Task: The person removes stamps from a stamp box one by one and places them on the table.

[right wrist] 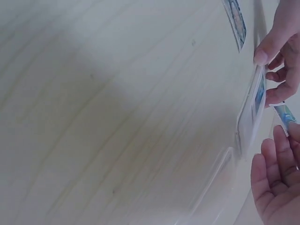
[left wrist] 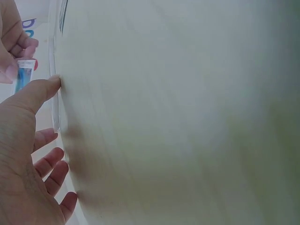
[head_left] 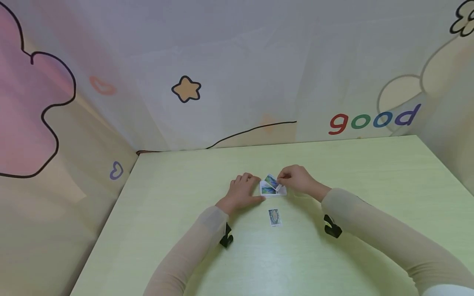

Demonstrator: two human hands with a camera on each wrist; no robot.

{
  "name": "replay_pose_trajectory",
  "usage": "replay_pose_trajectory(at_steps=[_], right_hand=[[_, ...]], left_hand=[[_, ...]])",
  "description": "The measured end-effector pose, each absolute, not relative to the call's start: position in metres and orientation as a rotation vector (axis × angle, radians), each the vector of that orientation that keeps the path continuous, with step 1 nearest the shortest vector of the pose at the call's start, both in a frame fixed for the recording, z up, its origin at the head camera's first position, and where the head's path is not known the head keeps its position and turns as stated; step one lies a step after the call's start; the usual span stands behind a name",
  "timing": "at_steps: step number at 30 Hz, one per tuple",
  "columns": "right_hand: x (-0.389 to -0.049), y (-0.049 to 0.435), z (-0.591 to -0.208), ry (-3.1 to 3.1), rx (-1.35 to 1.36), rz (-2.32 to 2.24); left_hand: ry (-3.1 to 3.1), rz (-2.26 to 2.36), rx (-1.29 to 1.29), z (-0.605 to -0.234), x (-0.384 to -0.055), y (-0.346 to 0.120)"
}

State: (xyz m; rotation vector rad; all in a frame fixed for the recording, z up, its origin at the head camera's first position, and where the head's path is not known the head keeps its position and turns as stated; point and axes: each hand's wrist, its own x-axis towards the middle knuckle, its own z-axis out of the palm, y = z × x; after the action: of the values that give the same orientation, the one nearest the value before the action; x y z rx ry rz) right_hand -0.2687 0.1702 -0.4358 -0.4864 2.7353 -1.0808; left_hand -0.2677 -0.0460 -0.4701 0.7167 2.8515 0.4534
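Observation:
A flat white tray (head_left: pixel 280 192) with a blue-green picture card (head_left: pixel 268 190) on its left part lies mid-table. My left hand (head_left: pixel 242 191) holds its left end, thumb at the near corner and index finger by the far one. In the left wrist view the thumb (left wrist: pixel 44 89) presses the tray's edge and the other fingers are spread. My right hand (head_left: pixel 296 179) pinches a small blue-green picture card (head_left: pixel 271 181) by its edge, tilted over the tray. The right wrist view shows this pinched card (right wrist: pixel 284 114) beside the tray's far side.
Nearer to me, a small card with an oval picture (head_left: pixel 275 217) lies on the pale green table (head_left: pixel 252 255). A clear, thin-edged piece (right wrist: pixel 213 180) lies right of the tray in the right wrist view. A printed cloth wall (head_left: pixel 240 82) rises behind the table.

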Motion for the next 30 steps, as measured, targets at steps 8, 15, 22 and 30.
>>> replay_pose_trajectory(at_steps=[8, 15, 22, 30], right_hand=[[-0.263, 0.174, -0.434, 2.619, -0.337, -1.231], [-0.258, 0.178, -0.434, 2.544, -0.247, -1.328], [-0.25, 0.18, -0.432, 2.505, -0.23, -1.36], [-0.241, 0.183, -0.429, 2.434, -0.176, -1.386]], left_hand=[[2.85, 0.459, 0.713, -0.473, -0.268, -0.046], [2.848, 0.455, 0.695, -0.475, -0.268, -0.046], [2.853, 0.448, 0.709, -0.476, -0.269, -0.046], [2.846, 0.456, 0.712, -0.473, -0.269, -0.045]])
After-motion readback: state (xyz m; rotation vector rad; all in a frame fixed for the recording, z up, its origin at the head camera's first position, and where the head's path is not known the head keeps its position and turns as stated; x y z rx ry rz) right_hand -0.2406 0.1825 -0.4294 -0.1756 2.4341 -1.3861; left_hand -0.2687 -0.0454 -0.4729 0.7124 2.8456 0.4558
